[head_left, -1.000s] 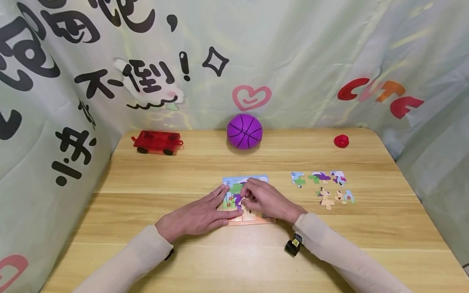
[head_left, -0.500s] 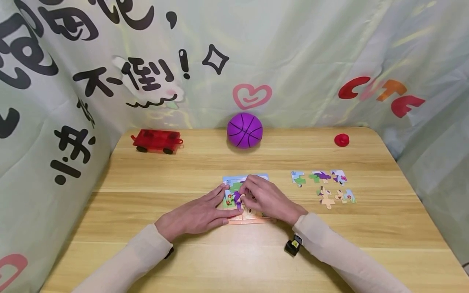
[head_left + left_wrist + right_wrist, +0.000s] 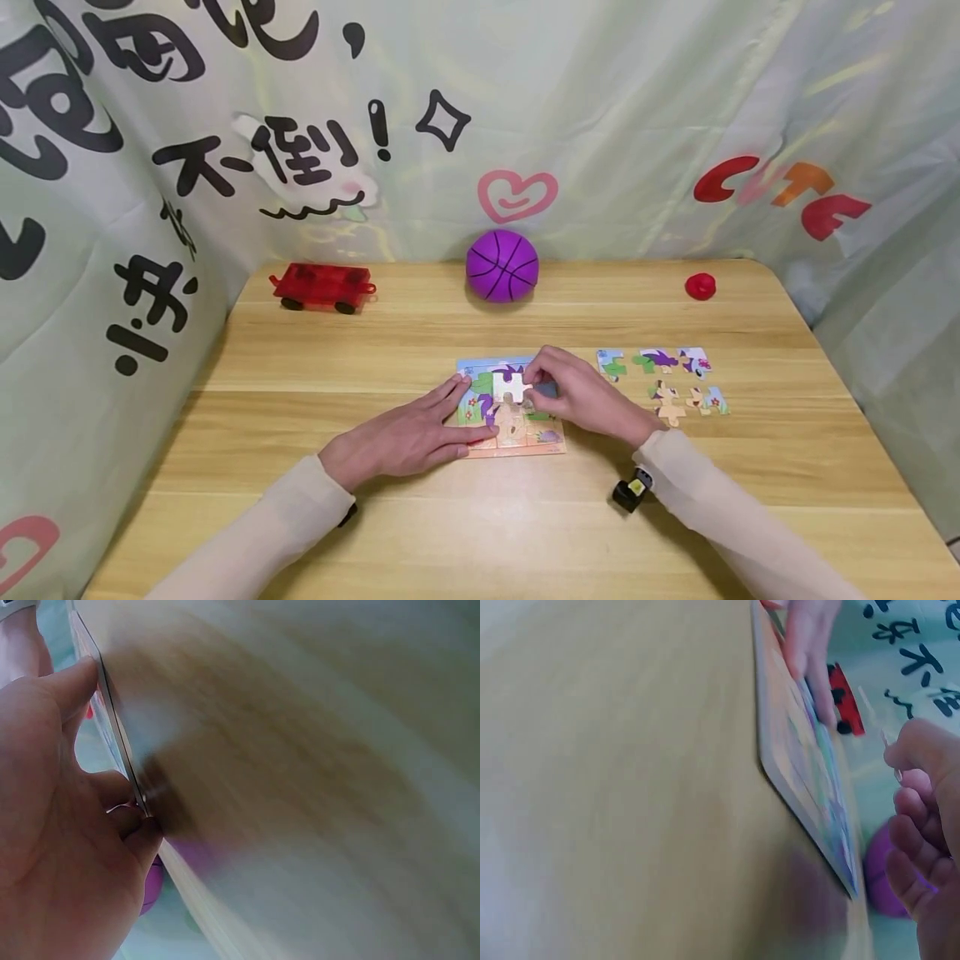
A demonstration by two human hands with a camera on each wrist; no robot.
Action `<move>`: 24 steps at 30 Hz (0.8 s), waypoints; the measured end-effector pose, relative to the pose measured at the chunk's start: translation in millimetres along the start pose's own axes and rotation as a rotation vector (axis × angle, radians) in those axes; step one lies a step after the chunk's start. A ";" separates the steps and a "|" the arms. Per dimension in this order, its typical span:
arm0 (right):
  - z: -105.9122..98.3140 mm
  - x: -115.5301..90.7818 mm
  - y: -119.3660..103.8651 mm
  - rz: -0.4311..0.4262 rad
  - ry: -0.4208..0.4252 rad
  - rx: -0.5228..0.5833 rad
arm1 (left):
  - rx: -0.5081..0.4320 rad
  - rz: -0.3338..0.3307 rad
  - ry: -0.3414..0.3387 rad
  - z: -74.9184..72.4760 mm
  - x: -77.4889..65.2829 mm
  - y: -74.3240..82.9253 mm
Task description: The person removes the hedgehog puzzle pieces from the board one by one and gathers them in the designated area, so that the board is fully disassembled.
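Note:
A cartoon jigsaw puzzle board [image 3: 551, 448] with a blue top and an orange bottom border lies in the middle of the table. My left hand [image 3: 405, 433] rests with extended fingers on its left side; the left wrist view shows the fingertips at the board's edge [image 3: 112, 712]. Between thumb and index finger my right hand [image 3: 585, 393] pinches a puzzle piece [image 3: 508, 387], pale with glare, over the upper middle of the board. In the right wrist view this piece [image 3: 889, 754] is seen edge-on, raised off the board. Several loose puzzle pieces [image 3: 667, 406] lie to the right.
A red toy wagon [image 3: 322, 287] stands at the back left. The purple ball [image 3: 502, 267] sits at the back middle, and a small red object [image 3: 701, 286] at the back right. Printed curtains [image 3: 615, 108] hang behind and beside the wooden table [image 3: 480, 533].
My right hand has drawn back to the right and lifted the puzzle piece, uncovering more of the board. The left hand stays in place.

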State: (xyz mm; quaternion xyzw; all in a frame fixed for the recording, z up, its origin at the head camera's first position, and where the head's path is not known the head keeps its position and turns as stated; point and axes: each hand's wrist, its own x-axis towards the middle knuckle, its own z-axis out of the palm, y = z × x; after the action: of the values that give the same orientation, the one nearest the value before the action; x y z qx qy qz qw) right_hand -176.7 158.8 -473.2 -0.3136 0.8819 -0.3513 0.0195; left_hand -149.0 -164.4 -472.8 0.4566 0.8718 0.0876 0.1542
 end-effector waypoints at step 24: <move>-75.1 -93.0 55.1 0.028 0.102 -0.188 | 0.008 0.008 0.005 -0.3 0.7 1.2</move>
State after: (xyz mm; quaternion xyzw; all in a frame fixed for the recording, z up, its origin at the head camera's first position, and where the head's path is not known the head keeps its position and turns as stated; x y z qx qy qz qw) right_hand -151.0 287.7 -468.8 -0.2833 0.9152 -0.2821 -0.0500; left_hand -148.5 -163.2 -472.3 0.4607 0.8706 0.0858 0.1498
